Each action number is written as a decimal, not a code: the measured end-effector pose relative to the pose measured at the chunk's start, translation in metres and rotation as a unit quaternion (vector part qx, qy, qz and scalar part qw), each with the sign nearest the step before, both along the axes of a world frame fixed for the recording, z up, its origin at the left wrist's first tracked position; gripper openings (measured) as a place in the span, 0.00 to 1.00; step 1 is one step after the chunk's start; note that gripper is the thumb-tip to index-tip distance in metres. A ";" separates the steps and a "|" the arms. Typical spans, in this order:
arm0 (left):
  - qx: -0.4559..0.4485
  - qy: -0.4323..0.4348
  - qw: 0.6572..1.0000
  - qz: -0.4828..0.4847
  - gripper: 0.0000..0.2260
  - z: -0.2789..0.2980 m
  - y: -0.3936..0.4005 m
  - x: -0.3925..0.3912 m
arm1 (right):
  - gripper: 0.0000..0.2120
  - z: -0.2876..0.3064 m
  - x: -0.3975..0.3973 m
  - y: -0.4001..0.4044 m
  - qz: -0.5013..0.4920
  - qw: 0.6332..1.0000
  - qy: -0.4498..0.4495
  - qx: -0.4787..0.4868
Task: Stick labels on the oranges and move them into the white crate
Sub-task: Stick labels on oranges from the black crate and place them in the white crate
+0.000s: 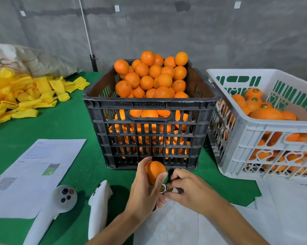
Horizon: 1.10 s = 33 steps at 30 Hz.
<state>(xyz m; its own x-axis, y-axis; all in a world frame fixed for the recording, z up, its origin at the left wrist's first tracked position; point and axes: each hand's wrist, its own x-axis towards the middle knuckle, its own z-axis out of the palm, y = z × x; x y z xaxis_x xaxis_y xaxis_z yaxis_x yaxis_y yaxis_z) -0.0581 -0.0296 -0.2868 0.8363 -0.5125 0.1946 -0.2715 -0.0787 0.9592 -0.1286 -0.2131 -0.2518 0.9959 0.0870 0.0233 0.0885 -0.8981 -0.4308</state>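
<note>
At the near edge of the green table (pixel 75 121): left hand (pixel 145 190) gripping one unlabelled orange (pixel 155 171), right hand (pixel 186 190) pinching at the label sheet (pixel 168 225); black crate (pixel 149 131) heaped with unlabelled fruit, white crate (pixel 255 131) at the right edge part-filled with labelled oranges—apparently under half done.

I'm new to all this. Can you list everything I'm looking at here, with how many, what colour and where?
black crate: one, black, centre of the table, heaped with unlabelled oranges
white crate: one, white, right of the black crate, partly filled with labelled oranges
held orange: one, orange, in front of the black crate
label sheet: one, white, near edge, a few dark round labels left on it
foam nets: a pile, yellow, far left
sack: one, pale, behind the nets
printed paper: one, white, near left
controllers: two, white, near left
table: one, green cover
left hand: holds the orange
right hand: fingers at the labels; grip unclear
</note>
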 end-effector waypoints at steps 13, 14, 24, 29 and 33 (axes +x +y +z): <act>-0.038 0.029 0.999 0.017 0.24 0.009 0.001 -0.003 | 0.29 0.006 -0.004 -0.002 -0.020 0.999 0.005 0.034; -0.039 0.029 0.999 0.016 0.24 0.009 0.001 -0.003 | 0.27 0.006 -0.003 -0.001 -0.020 0.999 0.008 0.041; -0.033 0.042 0.999 0.008 0.25 0.005 0.001 0.000 | 0.11 0.001 -0.003 0.001 0.018 0.994 -0.016 0.110; -0.031 0.045 0.998 0.005 0.26 0.002 0.000 0.001 | 0.13 0.003 -0.006 -0.002 -0.003 0.994 -0.030 0.108; -0.023 0.032 0.999 0.005 0.27 -0.001 0.000 0.003 | 0.21 0.007 -0.008 -0.002 0.007 0.998 -0.002 0.067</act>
